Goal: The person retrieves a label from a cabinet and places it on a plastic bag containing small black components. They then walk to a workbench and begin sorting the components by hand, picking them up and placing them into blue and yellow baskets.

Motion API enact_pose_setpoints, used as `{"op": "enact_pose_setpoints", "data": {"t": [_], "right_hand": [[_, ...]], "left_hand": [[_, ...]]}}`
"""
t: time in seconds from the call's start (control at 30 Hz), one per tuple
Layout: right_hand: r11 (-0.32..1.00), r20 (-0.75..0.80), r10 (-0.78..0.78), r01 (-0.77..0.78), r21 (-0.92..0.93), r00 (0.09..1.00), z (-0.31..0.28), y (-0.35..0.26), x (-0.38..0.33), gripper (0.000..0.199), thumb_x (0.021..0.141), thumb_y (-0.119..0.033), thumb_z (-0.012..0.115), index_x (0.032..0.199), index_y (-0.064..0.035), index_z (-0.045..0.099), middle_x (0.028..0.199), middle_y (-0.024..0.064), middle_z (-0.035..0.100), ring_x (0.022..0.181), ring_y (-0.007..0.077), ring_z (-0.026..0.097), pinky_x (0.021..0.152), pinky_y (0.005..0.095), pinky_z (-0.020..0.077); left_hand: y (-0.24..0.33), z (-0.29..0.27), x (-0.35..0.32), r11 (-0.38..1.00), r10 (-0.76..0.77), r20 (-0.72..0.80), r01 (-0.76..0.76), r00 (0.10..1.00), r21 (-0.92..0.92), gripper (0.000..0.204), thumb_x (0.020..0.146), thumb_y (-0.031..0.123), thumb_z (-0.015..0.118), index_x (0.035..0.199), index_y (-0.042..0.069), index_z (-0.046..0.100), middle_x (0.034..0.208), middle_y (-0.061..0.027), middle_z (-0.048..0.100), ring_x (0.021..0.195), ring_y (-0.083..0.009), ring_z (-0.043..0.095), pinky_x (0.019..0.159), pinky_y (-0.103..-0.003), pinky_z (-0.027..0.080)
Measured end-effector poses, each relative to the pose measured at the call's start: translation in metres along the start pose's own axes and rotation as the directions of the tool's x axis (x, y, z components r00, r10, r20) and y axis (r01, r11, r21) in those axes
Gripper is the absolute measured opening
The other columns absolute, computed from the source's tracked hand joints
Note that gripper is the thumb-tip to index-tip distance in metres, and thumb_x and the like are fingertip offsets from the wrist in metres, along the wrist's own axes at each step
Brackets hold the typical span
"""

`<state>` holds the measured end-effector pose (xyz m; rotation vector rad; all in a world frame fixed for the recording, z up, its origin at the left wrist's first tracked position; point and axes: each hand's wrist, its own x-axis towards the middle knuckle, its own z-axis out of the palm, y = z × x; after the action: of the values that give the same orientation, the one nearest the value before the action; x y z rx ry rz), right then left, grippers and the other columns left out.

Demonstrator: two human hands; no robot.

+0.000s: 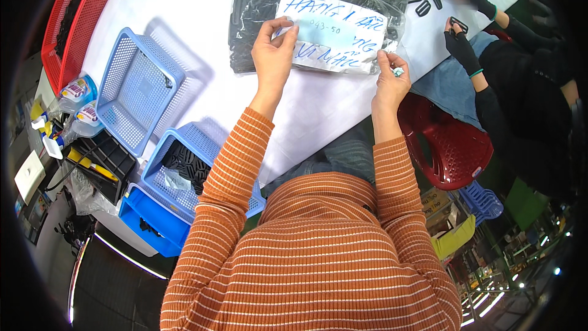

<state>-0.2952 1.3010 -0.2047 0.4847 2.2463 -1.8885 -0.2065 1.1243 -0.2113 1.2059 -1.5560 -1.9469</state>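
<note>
One left hand (274,49): nearly closed at white sheet (334,56); hold unclear
One right hand (391,83): curled around crumpled scrap (398,72)
Plastic bag (252,6): probably best smoothed flat

White paper sheet (306,5), lying on clear plastic bag (242,46): large blue handwritten capitals, several lines. Pale-blue slip (323,37), over the sheet's middle: one row of handwritten digits. Paper note (177,179), in light-blue basket (199,135): brief handwriting. Two spray bottles (89,114): printed labels with brand lettering. Cardboard box (436,202): dark printed characters, too small to make out from here.
</note>
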Motion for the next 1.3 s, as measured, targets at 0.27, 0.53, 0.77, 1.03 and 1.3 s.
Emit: {"op": "enact_pose_setpoints", "data": {"t": [0.27, 0.53, 0.77, 1.03, 1.3], "right_hand": [[0.987, -0.022, -0.131, 0.128, -0.099, 0.991, 0.006, 0.01, 0.002, 0.025, 0.074, -0.012, 0.077, 0.084, -0.0035, 0.055, 0.08, 0.0011, 0.052, 0.073, 0.0099, 0.047, 0.068, 0.0226, 0.0397], [0.982, -0.061, -0.146, 0.137, -0.131, 0.987, 0.005, 0.011, 0.005, 0.026, 0.075, -0.013, 0.077, 0.086, -0.0039, 0.055, 0.081, 0.0013, 0.052, 0.074, 0.0098, 0.047, 0.068, 0.0227, 0.0402], [0.981, -0.095, -0.185, 0.179, -0.072, 0.978, 0.007, 0.011, 0.001, 0.025, 0.077, -0.016, 0.076, 0.084, -0.0046, 0.054, 0.077, -0.0004, 0.052, 0.063, 0.0056, 0.043, 0.054, 0.0197, 0.0336], [0.982, -0.037, 0.132, -0.126, 0.138, 0.991, 0.012, -0.03, 0.005, 0.024, 0.075, -0.011, 0.074, 0.081, -0.0086, 0.051, 0.068, -0.003, 0.047, 0.051, 0.0037, 0.033, 0.044, 0.0189, 0.0244], [0.978, -0.059, 0.107, -0.094, 0.188, 0.992, 0.02, -0.058, 0.011, 0.024, 0.074, -0.01, 0.074, 0.082, -0.0098, 0.051, 0.068, -0.0035, 0.046, 0.052, 0.0043, 0.035, 0.046, 0.0187, 0.0266]], "left_hand": [[0.0, 0.013, -0.002, 0.975, 0.146, -0.117, -0.123, 0.982, 0.185, 0.027, 0.079, 0.011, 0.069, 0.1, 0.0, 0.055, 0.11, -0.0096, 0.058, 0.088, -0.0171, 0.064, 0.072, -0.027, 0.05], [0.004, 0.014, 0.0, 0.964, 0.161, -0.144, -0.124, 0.976, 0.235, 0.031, 0.076, 0.011, 0.069, 0.099, -0.003, 0.053, 0.11, -0.013, 0.05, 0.081, -0.02, 0.064, 0.069, -0.031, 0.049], [0.004, 0.015, 0.0, 0.948, 0.197, -0.155, -0.148, 0.968, 0.281, 0.03, 0.077, 0.013, 0.07, 0.096, -0.003, 0.053, 0.107, -0.013, 0.05, 0.079, -0.0207, 0.064, 0.067, -0.032, 0.049], [-0.003, 0.01, 0.01, 0.968, 0.03, -0.204, 0.022, 0.979, 0.248, 0.026, 0.085, 0.023, 0.061, 0.09, -0.002, 0.056, 0.101, -0.0162, 0.056, 0.075, -0.0222, 0.064, 0.071, -0.034, 0.048], [0.004, 0.012, 0.009, 0.971, -0.029, -0.183, 0.072, 0.983, 0.229, 0.025, 0.087, 0.023, 0.058, 0.091, -0.002, 0.056, 0.103, -0.018, 0.057, 0.082, -0.0244, 0.065, 0.073, -0.033, 0.048]]}}
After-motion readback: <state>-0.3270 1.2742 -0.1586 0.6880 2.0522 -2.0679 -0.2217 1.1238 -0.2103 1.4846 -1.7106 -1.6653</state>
